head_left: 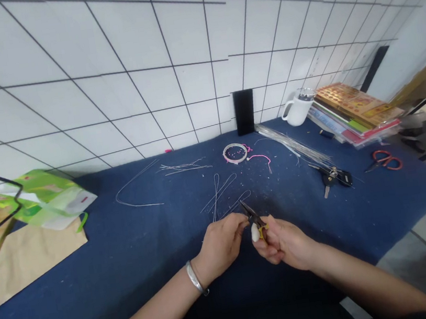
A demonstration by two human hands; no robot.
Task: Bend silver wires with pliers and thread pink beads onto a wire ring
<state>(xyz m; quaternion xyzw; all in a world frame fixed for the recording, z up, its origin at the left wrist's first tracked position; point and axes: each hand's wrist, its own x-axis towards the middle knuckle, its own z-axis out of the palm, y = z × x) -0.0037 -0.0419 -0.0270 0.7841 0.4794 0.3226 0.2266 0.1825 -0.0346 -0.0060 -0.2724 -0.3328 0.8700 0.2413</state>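
My right hand [282, 239] grips a pair of pliers [254, 216] with dark narrow jaws and yellow handles; the jaws point up and to the left. A white wrapping covers one of its fingertips. Close beside the jaws, my left hand [224, 239], with a silver bangle at the wrist, has its fingertips pinched together. Whatever sits between them is too thin or hidden to tell. Just beyond the hands lie bent wires with looped ends [221, 190]. Farther back are short straight wires [186, 167] and, to the left, one long curved wire [124, 202].
A small round dish [224, 154] with pink beads and pink thread stands behind. To the right are a wire bundle [293, 143], keys [330, 179], red-handled scissors [383, 160], a white mug [298, 110] and stacked books [352, 108]. Green packaging [43, 194] lies left. A tiled wall [129, 102] borders the blue-covered table.
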